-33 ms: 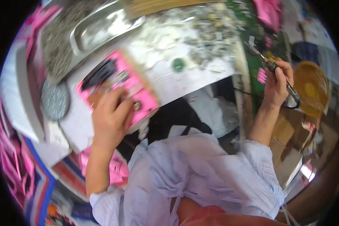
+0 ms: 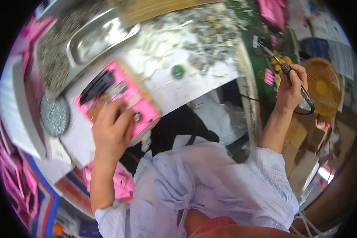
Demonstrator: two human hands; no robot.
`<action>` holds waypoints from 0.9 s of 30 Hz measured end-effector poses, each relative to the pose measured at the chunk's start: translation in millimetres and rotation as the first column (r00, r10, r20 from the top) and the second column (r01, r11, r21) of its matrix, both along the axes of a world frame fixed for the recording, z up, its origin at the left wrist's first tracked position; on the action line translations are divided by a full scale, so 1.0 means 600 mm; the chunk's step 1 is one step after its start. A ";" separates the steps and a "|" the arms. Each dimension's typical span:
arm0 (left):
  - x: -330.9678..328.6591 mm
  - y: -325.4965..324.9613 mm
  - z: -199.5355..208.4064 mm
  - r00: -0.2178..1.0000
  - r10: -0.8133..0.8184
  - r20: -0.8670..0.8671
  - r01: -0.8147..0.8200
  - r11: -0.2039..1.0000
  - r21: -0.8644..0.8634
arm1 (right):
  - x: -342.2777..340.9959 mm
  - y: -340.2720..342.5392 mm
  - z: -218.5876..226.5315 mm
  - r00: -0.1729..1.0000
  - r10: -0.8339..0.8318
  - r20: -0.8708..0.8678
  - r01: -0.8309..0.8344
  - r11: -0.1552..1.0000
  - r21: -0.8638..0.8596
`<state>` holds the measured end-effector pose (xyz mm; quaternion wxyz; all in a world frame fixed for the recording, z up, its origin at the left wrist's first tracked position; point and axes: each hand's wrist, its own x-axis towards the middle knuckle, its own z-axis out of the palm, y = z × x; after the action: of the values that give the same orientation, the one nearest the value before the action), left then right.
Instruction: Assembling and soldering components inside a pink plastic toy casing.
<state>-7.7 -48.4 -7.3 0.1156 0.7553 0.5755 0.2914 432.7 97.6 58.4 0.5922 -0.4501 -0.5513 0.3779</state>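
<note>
My right hand [image 2: 291, 89] is closed round the dark handle of a soldering iron [image 2: 283, 66], whose metal tip points up and to the left over a green surface. Its cable curls below the hand. My left hand [image 2: 111, 125] rests on a bright pink casing [image 2: 144, 107] on the white table, fingers bent down into it. What its fingertips pinch is hidden. Inside the casing lie a black part [image 2: 99, 85], a small metallic part [image 2: 119, 88] and thin wires. A round metal-rimmed piece [image 2: 137, 116] sits beside my left thumb.
Small white and grey pieces [image 2: 210, 33] are heaped on the table [image 2: 182, 93]. A metal tray [image 2: 73, 53] stands at the far left, above a round grey coil [image 2: 54, 115]. There is a green disc [image 2: 177, 71] mid-table. An orange-brown basket [image 2: 325, 85] is at right.
The table, casing and trays sit a little further left in the picture, as the view has shifted. Both hands keep nearly the same pose, the soldering iron still in the right.
</note>
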 end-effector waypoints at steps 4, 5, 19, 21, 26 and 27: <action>0.009 0.013 0.008 0.999 -0.038 -0.013 0.038 0.999 -0.024 | 0.092 -0.020 0.044 0.938 -0.339 0.073 0.331 0.938 0.103; 0.011 0.012 0.010 0.999 -0.031 -0.023 0.030 0.999 -0.038 | 0.095 -0.015 0.038 0.919 -0.386 0.087 0.374 0.919 0.124; -0.009 -0.006 0.007 0.998 -0.019 0.052 0.017 0.999 0.034 | 0.084 0.100 -0.076 0.842 -0.445 -0.306 0.264 0.834 -0.485; -0.028 -0.024 0.002 0.988 0.071 0.140 -0.076 0.996 0.036 | 0.084 0.048 -0.086 0.845 -0.120 -0.521 -0.129 0.900 -0.417; -0.037 -0.036 0.007 0.995 0.072 0.075 -0.077 0.995 0.066 | -0.170 -0.052 -0.105 0.970 0.213 0.113 -0.159 0.917 -0.365; -0.031 -0.028 0.011 0.999 0.016 0.033 -0.017 0.999 0.041 | -0.233 -0.066 -0.087 0.925 0.325 0.198 -0.245 0.906 -0.344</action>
<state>-26.1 -65.2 -0.8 0.1071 0.7478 0.5738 0.3163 292.7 58.0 5.9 0.3765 -0.4965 -0.6149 0.4834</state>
